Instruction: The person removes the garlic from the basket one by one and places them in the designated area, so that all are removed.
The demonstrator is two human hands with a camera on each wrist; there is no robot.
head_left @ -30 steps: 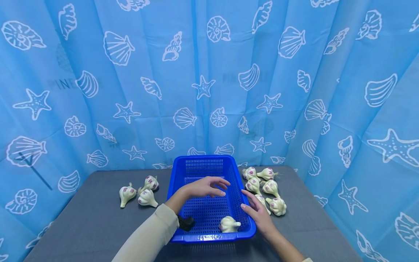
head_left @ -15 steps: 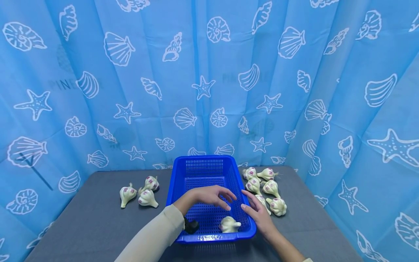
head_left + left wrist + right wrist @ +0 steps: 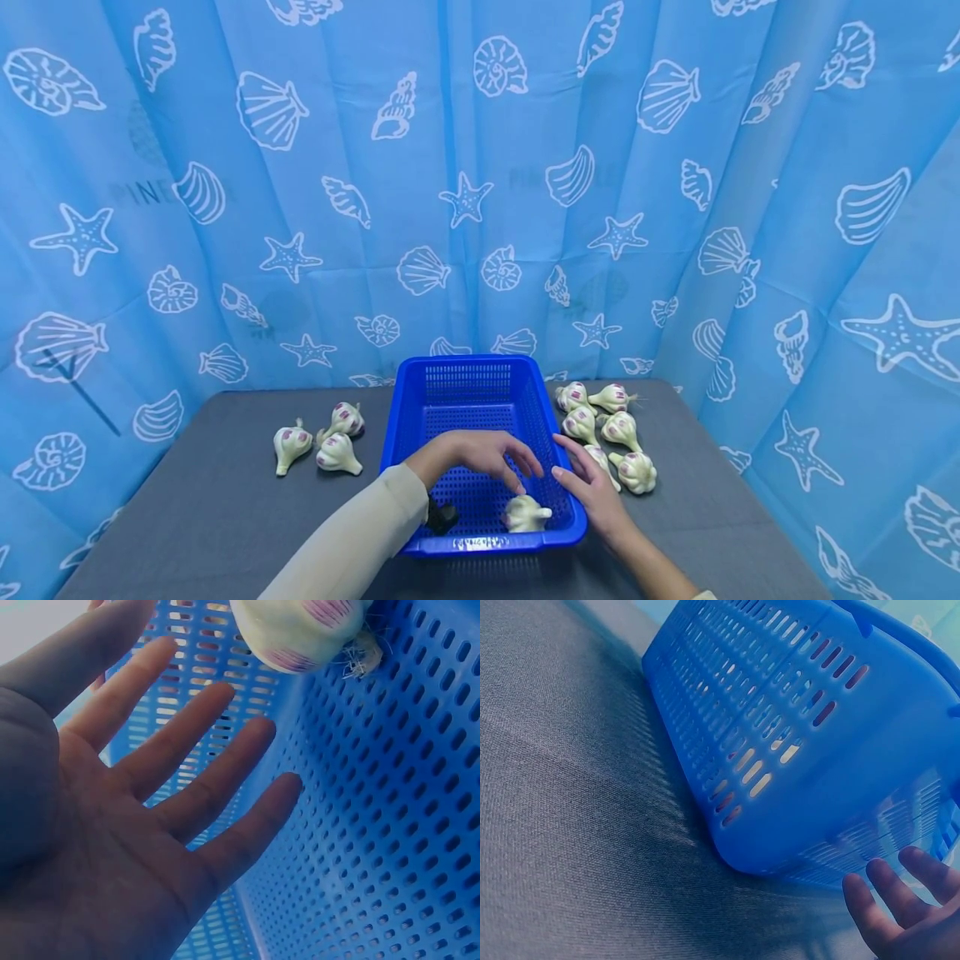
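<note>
Count: garlic bulbs, basket, hands.

Garlic bulbs: ten in all. One in the blue basket (image 3: pixel 480 392) — the bulb in the basket (image 3: pixel 525 513); three in the left group on the bench (image 3: pixel 318 442); six in the right group on the bench (image 3: pixel 607 433). Baskets: one. Hands: two, left hand (image 3: pixel 483 452) and right hand (image 3: pixel 592 487).
</note>
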